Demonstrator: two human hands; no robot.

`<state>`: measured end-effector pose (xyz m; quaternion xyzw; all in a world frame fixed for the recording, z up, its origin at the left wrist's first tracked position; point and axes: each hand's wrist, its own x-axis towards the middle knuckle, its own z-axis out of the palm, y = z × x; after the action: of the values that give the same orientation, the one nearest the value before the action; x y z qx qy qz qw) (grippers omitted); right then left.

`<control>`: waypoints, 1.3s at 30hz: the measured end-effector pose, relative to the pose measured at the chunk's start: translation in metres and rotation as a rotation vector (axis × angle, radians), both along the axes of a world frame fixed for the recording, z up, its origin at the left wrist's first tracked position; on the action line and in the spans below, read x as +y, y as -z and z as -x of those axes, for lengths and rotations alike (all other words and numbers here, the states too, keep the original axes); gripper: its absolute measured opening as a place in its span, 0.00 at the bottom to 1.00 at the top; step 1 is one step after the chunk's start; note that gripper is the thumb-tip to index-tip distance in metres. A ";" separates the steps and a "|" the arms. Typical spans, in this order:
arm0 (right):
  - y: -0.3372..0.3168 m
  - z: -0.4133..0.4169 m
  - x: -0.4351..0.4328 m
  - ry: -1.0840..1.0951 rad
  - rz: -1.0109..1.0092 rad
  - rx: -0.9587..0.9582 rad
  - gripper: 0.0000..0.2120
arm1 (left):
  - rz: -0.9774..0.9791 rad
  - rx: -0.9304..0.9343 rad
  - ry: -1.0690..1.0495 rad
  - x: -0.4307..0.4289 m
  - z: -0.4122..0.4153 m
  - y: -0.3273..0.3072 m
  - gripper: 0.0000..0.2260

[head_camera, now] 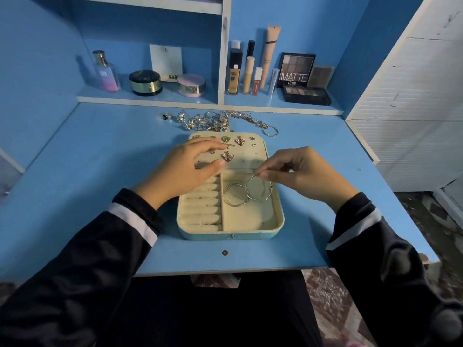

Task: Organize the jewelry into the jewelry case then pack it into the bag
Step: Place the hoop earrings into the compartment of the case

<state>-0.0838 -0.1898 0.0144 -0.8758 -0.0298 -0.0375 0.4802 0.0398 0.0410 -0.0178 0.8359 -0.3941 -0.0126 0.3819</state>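
Observation:
An open jewelry case (pixel 230 235) with a cream lining lies on the blue desk. Its lid panel (pixel 253 156) carries several earrings and pendants. My right hand (pixel 303 171) pinches a thin silver hoop (pixel 259 190) above the case's right compartment. A second silver hoop (pixel 234 195) lies in that compartment. My left hand (pixel 185 169) rests on the lid's left side, fingers spread and relaxed, over the ring rolls (pixel 200 209). A pile of loose jewelry (pixel 218 121) sits behind the case. No bag is in view.
A low shelf at the back holds a perfume bottle (pixel 105 71), powder jars (pixel 145 82), foundation tubes (pixel 248 68) and eyeshadow palettes (pixel 305 93). A white panelled surface (pixel 413 96) stands to the right. The desk's front edge (pixel 225 271) is near my lap.

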 end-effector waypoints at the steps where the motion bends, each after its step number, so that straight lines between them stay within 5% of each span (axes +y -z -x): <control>1: 0.000 0.000 0.000 -0.017 0.067 -0.008 0.04 | -0.001 0.003 -0.002 0.000 0.000 0.000 0.16; 12: 0.008 -0.004 0.010 -0.124 0.571 -0.317 0.06 | 0.000 -0.010 -0.020 0.000 0.002 0.004 0.15; 24: 0.015 0.000 0.016 -0.078 0.677 -0.415 0.08 | 0.000 0.019 -0.003 0.001 0.001 0.005 0.14; 33: 0.004 0.000 0.001 0.060 0.316 -0.279 0.04 | 0.000 -0.080 0.003 -0.004 -0.007 -0.003 0.12; 39: 0.012 -0.036 -0.033 0.382 0.144 -0.206 0.04 | -0.021 -0.140 -0.051 -0.016 -0.040 -0.013 0.11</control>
<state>-0.0480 -0.2227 0.0024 -0.8892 0.0850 -0.2146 0.3949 0.0799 0.0246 -0.0050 0.8485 -0.3982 0.0517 0.3447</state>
